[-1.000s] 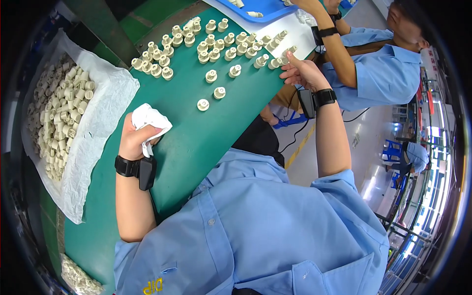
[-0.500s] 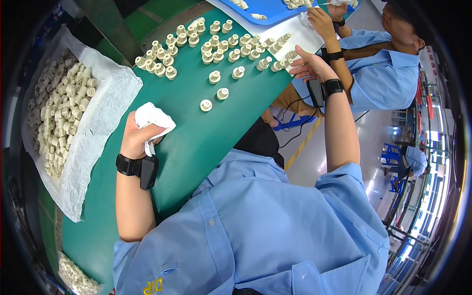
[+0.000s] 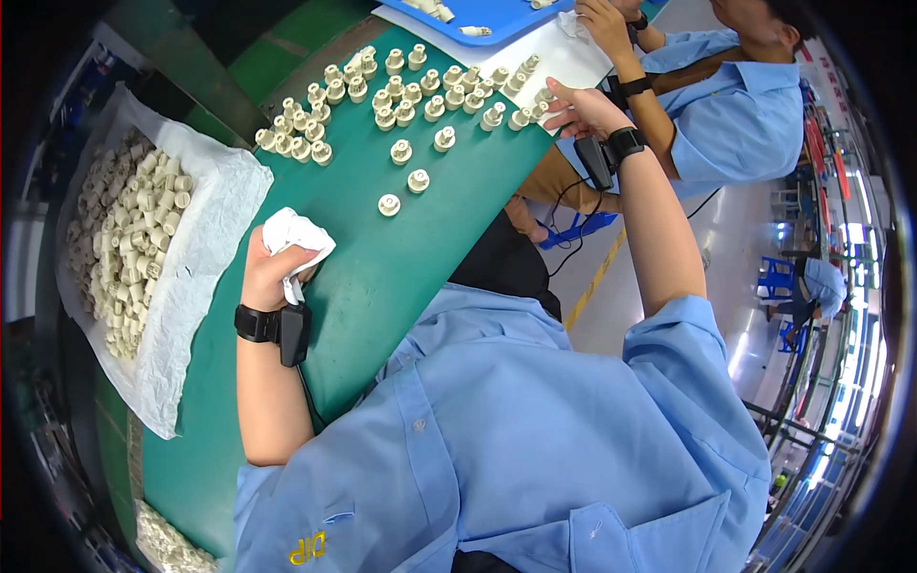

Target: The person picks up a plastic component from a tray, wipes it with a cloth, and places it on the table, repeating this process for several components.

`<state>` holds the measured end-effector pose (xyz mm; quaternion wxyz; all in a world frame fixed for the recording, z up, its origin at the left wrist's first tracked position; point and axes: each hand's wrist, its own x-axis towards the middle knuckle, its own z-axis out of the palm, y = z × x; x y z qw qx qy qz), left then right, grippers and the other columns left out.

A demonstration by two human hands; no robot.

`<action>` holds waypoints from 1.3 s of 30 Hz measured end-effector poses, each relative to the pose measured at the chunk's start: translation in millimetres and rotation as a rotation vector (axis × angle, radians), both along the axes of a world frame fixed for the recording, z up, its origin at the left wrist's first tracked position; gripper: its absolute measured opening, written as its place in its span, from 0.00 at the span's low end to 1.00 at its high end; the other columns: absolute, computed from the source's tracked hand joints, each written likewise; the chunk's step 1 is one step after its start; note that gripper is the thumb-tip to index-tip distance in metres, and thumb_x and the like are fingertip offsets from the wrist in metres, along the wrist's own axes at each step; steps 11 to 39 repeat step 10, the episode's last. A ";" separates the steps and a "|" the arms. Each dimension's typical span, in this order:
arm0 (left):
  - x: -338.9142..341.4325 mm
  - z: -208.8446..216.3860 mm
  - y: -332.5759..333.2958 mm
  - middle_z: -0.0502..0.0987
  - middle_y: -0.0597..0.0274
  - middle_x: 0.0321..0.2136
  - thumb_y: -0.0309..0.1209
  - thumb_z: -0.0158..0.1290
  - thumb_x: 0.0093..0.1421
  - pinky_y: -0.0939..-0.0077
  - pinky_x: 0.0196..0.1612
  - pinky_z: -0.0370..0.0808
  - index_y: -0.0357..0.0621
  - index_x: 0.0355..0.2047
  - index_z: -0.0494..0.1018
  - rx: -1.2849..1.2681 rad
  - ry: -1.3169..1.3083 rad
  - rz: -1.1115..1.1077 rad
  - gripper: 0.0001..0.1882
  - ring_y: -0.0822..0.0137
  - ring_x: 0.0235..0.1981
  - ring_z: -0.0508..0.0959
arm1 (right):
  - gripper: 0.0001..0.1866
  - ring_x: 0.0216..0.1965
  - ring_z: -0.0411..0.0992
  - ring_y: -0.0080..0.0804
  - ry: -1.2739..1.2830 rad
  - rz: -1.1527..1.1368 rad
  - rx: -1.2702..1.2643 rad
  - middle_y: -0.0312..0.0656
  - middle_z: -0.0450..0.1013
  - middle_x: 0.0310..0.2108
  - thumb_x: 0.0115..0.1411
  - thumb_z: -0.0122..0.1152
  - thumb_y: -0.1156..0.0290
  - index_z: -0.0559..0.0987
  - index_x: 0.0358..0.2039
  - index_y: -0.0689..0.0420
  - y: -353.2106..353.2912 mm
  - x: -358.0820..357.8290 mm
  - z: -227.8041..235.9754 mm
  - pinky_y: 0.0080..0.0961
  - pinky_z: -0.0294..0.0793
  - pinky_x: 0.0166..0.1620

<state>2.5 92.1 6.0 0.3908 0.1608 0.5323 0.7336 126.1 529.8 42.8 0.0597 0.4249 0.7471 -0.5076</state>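
left hand [image 3: 272, 277] fist bunches soft white cloth [image 3: 298, 237] over green tabletop [image 3: 382, 277] | right hand [image 3: 581, 107] fingertips pinch small cream plastic fitting [image 3: 546, 98] at far edge | light, rigid, probably slick, grip its waist

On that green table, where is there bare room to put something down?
The green table is bare between the left hand, which holds a white cloth, and the loose caps. Farther up, cream caps crowd it; the lined box is full.
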 end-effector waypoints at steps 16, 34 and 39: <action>5.0 -12.3 -18.2 0.71 0.65 0.18 0.22 0.54 0.45 0.82 0.16 0.57 0.37 0.27 0.71 0.012 0.001 0.045 0.07 0.76 0.14 0.66 | 0.38 0.15 0.66 0.20 0.469 0.243 0.292 0.41 0.78 0.28 0.57 0.42 0.35 0.73 0.44 0.61 -74.4 47.4 68.0 0.19 0.62 0.20; 5.0 -12.3 -18.2 0.71 0.65 0.18 0.22 0.54 0.45 0.82 0.16 0.57 0.37 0.27 0.71 0.012 0.001 0.045 0.07 0.76 0.14 0.66 | 0.38 0.15 0.66 0.20 0.469 0.243 0.292 0.41 0.78 0.28 0.57 0.42 0.35 0.73 0.44 0.61 -74.4 47.4 68.0 0.19 0.62 0.20; 5.0 -12.3 -18.2 0.71 0.65 0.18 0.22 0.54 0.45 0.82 0.16 0.57 0.37 0.27 0.71 0.012 0.001 0.045 0.07 0.76 0.14 0.66 | 0.38 0.15 0.66 0.20 0.469 0.243 0.292 0.41 0.78 0.28 0.57 0.42 0.35 0.73 0.44 0.61 -74.4 47.4 68.0 0.19 0.62 0.20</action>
